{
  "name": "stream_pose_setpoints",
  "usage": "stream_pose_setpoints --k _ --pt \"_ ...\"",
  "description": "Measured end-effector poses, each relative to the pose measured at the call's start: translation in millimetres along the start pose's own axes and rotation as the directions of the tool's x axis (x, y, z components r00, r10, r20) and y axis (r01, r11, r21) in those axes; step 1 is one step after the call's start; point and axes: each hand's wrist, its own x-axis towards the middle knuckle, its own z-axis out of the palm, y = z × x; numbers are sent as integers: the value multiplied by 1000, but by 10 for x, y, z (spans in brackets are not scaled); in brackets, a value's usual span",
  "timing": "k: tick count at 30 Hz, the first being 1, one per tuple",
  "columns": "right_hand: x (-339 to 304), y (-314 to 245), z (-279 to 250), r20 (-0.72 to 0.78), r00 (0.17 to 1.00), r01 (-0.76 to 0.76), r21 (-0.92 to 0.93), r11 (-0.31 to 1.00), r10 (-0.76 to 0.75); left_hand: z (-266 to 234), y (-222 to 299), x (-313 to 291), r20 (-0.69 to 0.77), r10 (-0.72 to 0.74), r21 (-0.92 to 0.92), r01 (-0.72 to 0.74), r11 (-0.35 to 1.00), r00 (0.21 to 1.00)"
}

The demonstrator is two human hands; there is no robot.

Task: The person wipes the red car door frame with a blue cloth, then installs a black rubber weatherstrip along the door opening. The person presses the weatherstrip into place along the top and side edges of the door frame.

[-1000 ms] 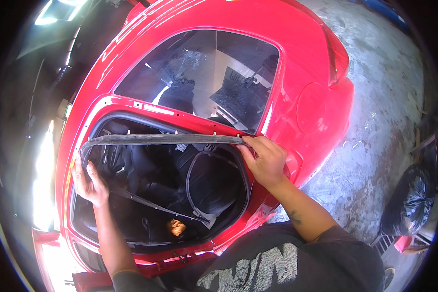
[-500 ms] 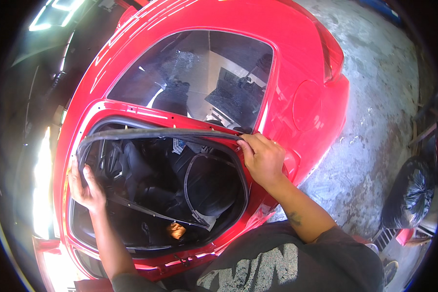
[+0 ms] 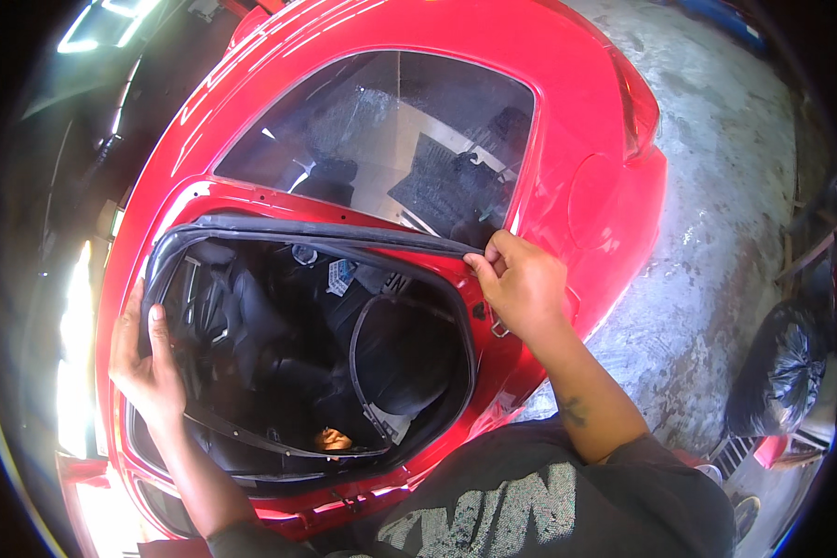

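A long, black, rubbery strip [image 3: 330, 230] was held between the left hand [image 3: 149, 363] and the right hand [image 3: 527, 284]. It was stretched nearly straight along the far side of the car's red frame [image 3: 298, 206], slanted slightly down toward the right, where it was pinched by thumb and fingers. Near the left hand it was bent in a smooth curve. Lower down, a thinner dark length [image 3: 242, 435], dotted with pale specks, was draped within the frame.

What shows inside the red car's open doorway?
An orange-brown item and a blue-and-white packet; much else is too dark to tell. Whatever lies directly behind the long black strip and the left hand is covered.
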Motion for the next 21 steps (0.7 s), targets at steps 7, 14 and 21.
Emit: stream_pose_setpoints --k 7,14,21 --pt "73 39 27 19 996 85 -86 993 -84 233 -163 34 -55 143 50 -140 989 988" --pt "19 -26 -118 -31 978 206 59 977 -204 400 -374 -277 -206 188 -26 -198 980 960" --pt "206 -204 109 -126 858 509 62 859 -499 580 -760 -660 -378 339 -89 -398 913 861"
